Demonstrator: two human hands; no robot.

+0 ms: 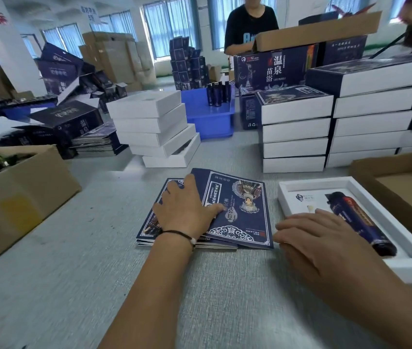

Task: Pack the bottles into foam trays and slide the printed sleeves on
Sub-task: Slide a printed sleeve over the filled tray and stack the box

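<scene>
A: Why is the left hand [187,210] flat on the sleeves [237,210]?

B: Fingers spread, probably pinning the pile to peel off the top one. The right hand [318,238], fingers straight, rests beside the tray [366,187].

A: Bottles?

B: One bottle [361,220], lying inside it.

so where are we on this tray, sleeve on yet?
Done: bottle lies in the foam tray. In hand: left hand rests on the top printed sleeve of the flat stack; right hand is at the tray's near edge. Left: sleeve not on the tray yet.
</scene>
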